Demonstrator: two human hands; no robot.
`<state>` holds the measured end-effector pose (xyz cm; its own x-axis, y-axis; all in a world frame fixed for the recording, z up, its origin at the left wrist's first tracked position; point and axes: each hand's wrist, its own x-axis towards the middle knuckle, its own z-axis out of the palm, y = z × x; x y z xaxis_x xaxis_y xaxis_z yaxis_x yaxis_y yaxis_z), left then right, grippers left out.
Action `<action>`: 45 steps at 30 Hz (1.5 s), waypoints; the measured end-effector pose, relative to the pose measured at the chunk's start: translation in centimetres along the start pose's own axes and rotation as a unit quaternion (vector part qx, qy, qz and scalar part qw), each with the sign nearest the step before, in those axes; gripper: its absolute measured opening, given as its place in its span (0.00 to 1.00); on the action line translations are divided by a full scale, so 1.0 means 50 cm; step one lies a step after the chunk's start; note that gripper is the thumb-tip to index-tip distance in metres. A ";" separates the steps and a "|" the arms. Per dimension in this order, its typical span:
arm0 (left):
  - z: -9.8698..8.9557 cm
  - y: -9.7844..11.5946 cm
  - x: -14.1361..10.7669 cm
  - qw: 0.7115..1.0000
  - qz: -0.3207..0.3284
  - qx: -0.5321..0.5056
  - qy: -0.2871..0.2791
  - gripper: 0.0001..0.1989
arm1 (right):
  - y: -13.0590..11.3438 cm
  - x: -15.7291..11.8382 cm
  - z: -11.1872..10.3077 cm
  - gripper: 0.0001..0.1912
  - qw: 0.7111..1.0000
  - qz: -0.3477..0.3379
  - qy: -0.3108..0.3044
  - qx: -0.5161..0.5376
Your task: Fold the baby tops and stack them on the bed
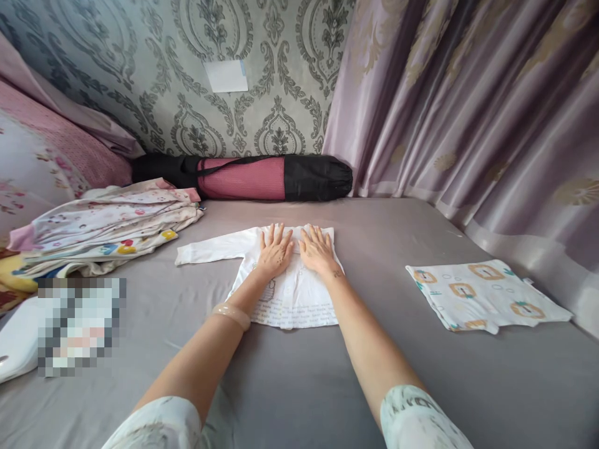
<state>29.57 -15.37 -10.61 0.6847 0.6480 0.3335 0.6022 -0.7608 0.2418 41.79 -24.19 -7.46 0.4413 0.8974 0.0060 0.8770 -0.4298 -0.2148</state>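
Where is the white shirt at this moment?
In the head view, the white shirt lies near the middle of the grey sheet, under the left hand and right hand, between the clothes pile at left and the printed cloth at right.

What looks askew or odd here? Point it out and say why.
The white shirt lies lopsided: one sleeve stretches out to the left, while none shows on the right, perhaps tucked underneath. The clothes at left also look untidy, heaped loosely. I see no spill or damage.
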 end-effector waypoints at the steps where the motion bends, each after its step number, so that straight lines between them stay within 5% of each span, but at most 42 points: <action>1: -0.003 0.005 -0.002 0.999 0.013 0.018 -0.024 0.25 | -0.003 -0.002 0.003 0.29 1.000 -0.014 -0.009 -0.001; 6: -0.020 0.016 -0.002 0.993 0.024 0.039 -0.112 0.27 | -0.009 -0.006 0.018 0.29 0.999 -0.017 -0.033 -0.007; 11: -0.026 0.019 0.000 0.990 0.016 0.045 -0.131 0.27 | -0.007 -0.002 0.018 0.29 0.999 -0.016 -0.035 -0.005; 17: -0.009 0.011 -0.001 0.996 -0.005 0.061 -0.067 0.29 | -0.002 0.002 0.021 0.30 0.999 0.027 0.023 -0.016; 22: -0.002 0.007 0.002 0.993 0.000 0.053 -0.103 0.29 | 0.006 0.007 0.036 0.32 0.998 0.051 0.013 -0.016; 31: -0.011 0.011 -0.004 0.996 -0.017 0.069 -0.055 0.29 | 0.014 0.010 0.026 0.33 0.996 0.088 0.027 -0.016; 39: -0.004 0.006 0.001 0.993 -0.024 0.062 -0.093 0.30 | 0.026 0.012 0.026 0.35 0.991 0.134 0.010 -0.012; 45: 0.002 0.000 0.000 0.997 -0.063 0.043 -0.021 0.30 | 0.042 0.015 0.020 0.35 0.988 0.150 0.020 -0.006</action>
<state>29.61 -15.36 -10.68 0.6173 0.7399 0.2673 0.7160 -0.6692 0.1988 43.77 -24.30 -8.90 0.6894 0.7242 -0.0176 0.7069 -0.6779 -0.2021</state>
